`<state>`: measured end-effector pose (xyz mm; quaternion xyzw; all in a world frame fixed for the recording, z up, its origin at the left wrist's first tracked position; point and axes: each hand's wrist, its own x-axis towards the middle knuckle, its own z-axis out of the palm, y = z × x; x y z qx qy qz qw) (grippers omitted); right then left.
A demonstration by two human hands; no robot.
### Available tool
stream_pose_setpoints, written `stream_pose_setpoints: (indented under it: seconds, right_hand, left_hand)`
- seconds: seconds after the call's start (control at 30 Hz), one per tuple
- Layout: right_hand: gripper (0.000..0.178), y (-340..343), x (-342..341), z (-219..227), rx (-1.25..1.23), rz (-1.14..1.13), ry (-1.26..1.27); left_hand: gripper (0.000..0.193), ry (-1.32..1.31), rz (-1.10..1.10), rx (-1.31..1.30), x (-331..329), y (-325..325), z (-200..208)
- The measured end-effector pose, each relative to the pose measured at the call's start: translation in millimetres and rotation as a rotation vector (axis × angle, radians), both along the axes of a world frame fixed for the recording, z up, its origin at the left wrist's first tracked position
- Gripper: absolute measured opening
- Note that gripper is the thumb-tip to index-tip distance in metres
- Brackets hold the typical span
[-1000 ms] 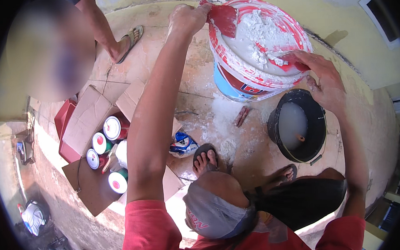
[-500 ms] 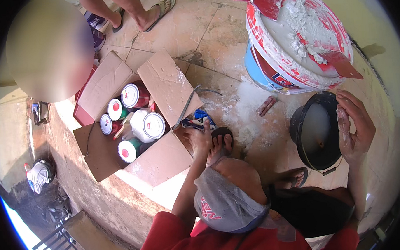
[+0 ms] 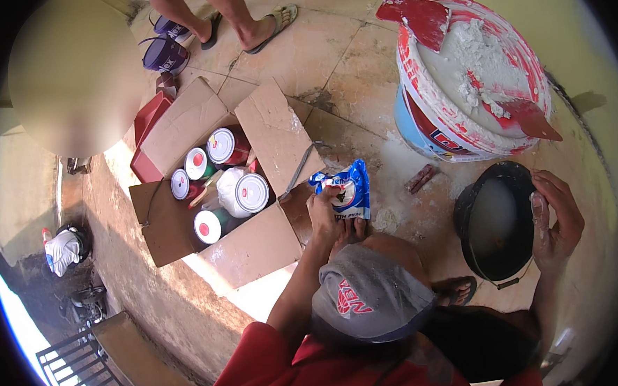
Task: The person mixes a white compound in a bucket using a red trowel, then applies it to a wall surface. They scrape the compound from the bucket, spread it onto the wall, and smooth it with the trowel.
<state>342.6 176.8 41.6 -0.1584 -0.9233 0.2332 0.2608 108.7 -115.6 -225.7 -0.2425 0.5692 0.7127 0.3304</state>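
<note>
My left hand point(image 3: 324, 210) is closed on the edge of a blue and white plastic packet point(image 3: 353, 191). The packet hangs beside the flap of an open cardboard box point(image 3: 253, 255), above my left foot. Round paint cans point(image 3: 252, 194) with pale lids stand inside that box. My right hand point(image 3: 558, 215) is raised at the right rim of a black bucket point(image 3: 464, 213), fingers stretched and whitened with powder or paste. Whether it touches the rim I cannot tell. Cloudy liquid point(image 3: 493, 204) lies in the bucket.
A large tub point(image 3: 417, 121) of white paste stands at the far right, with red scrapers point(image 3: 415, 16) on it. A reddish stick-like piece point(image 3: 421, 178) lies on the dusty floor. Another person's feet point(image 3: 272, 30) and purple buckets point(image 3: 165, 55) are at the back left.
My left hand has lifted the blue and white packet up and to the right, away from the box flap. My right hand stays beside the bucket. The view has shifted slightly.
</note>
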Motion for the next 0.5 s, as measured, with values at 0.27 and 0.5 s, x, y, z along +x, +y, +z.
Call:
stream_pose_setpoints:
  seconds: [0.27, 0.5]
  right_hand:
    - [0.017, 11.5, 0.0, 1.3, -0.072, 0.018, 0.139]
    - [0.017, 11.1, 11.5, 4.6, -0.122, 0.03, 0.227]
  left_hand:
    - [0.058, -0.06, -0.346, 0.711, 0.6, 53.0, 134.5]
    - [0.069, 0.627, -0.682, 0.531, -49.3, 139.0, 270.8]
